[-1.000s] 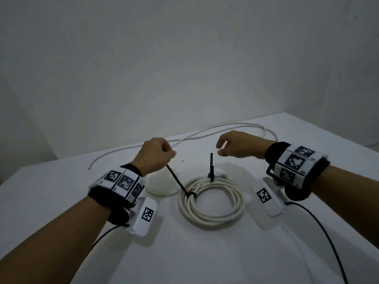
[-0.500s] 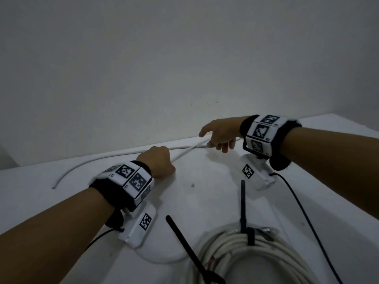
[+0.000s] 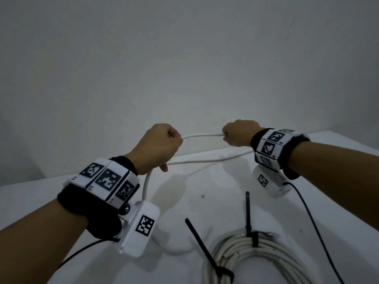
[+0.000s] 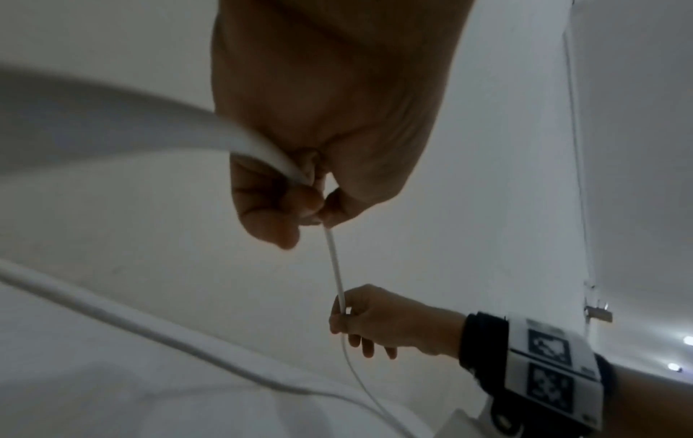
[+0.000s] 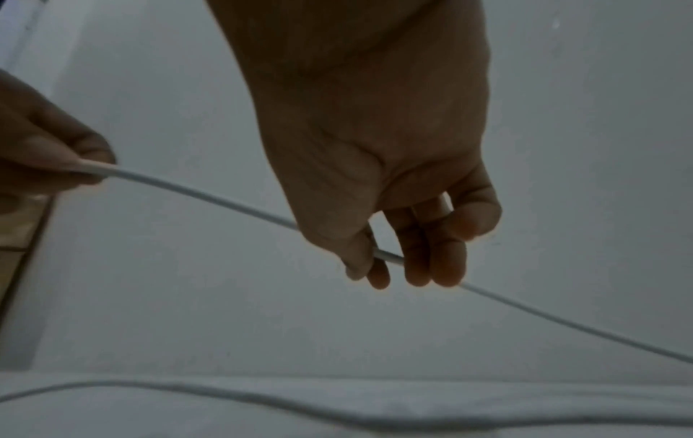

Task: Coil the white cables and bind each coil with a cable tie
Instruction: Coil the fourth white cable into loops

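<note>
Both hands have left the finished coil (image 3: pixel 258 255), which lies at the near edge of the table (image 3: pixel 338 201) with two black cable ties (image 3: pixel 248 220) cinched round it, their tails sticking up uncut; a second ago the left hand was at one of those tails, so the first cable looks done apart from trimming. Now the work has moved to the second white cable (image 3: pixel 202 135), which lay loose along the far edge of the table and is partly lifted off it. The left hand (image 3: pixel 158 147) is closed in a fist round it, thumb and forefinger pinching the strand where it leaves the fist, while a length hangs from the underside of the hand down towards the table. The right hand (image 3: pixel 239 133) pinches the same cable between thumb and fingers, and the short span between the two hands runs nearly level in the air. Beyond the right hand the cable droops back to the table and trails along its far edge. This reads as the start of coiling the second cable: no loop is formed yet. The next move likely calls for the right hand to feed slack towards the left, which would gather loops; the dragging tail may snag or twist.
</note>
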Tool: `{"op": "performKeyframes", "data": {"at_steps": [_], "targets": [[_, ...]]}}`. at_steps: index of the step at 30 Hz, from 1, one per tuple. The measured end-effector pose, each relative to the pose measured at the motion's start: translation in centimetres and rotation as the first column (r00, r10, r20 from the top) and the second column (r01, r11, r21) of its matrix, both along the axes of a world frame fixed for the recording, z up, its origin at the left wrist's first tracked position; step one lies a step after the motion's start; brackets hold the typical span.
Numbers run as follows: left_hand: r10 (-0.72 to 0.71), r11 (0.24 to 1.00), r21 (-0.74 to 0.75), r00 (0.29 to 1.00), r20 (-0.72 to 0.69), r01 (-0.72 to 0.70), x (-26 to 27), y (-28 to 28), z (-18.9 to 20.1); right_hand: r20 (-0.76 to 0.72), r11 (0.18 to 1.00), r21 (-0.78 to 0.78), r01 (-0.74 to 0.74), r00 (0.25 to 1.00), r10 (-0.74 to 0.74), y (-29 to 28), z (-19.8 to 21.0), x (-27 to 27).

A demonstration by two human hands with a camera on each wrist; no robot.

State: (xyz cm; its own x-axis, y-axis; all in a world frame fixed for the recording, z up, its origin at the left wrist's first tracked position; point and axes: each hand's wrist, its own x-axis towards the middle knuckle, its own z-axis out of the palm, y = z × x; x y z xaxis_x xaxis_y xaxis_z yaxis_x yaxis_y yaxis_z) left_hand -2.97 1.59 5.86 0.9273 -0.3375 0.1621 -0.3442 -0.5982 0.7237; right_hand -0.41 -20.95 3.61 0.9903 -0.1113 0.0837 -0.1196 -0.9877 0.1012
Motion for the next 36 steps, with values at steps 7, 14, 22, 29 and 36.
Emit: {"op": "performKeyframes", "data": {"at_steps": [7,14,22,29,36], "targets": [[-0.048,0.967,-0.253,0.997,-0.059,0.031,-6.6,2.9,5.6,0.268,0.982,0.104,0.156,0.947,-0.179,-3.0,8.1,-7.2],[-0.042,0.850,-0.526,0.999,-0.005,0.033,-12.6,5.5,9.9,0.206,0.955,0.122,0.269,0.935,-0.290,-3.4,12.2,-15.7],[0.053,0.766,-0.643,0.998,0.043,-0.013,-17.3,8.0,11.4,-0.004,0.906,0.358,0.225,0.971,-0.240,-1.3,11.4,-24.0],[0.145,0.678,-0.729,0.989,0.009,-0.092,-19.5,10.1,10.7,-0.031,0.851,0.449,0.272,0.957,-0.289,-1.6,9.8,-28.5],[0.128,0.692,-0.717,0.992,0.006,-0.084,-21.5,10.0,8.4,0.143,0.424,0.905,-0.029,0.961,-0.239,0.4,10.7,-30.6]]}}
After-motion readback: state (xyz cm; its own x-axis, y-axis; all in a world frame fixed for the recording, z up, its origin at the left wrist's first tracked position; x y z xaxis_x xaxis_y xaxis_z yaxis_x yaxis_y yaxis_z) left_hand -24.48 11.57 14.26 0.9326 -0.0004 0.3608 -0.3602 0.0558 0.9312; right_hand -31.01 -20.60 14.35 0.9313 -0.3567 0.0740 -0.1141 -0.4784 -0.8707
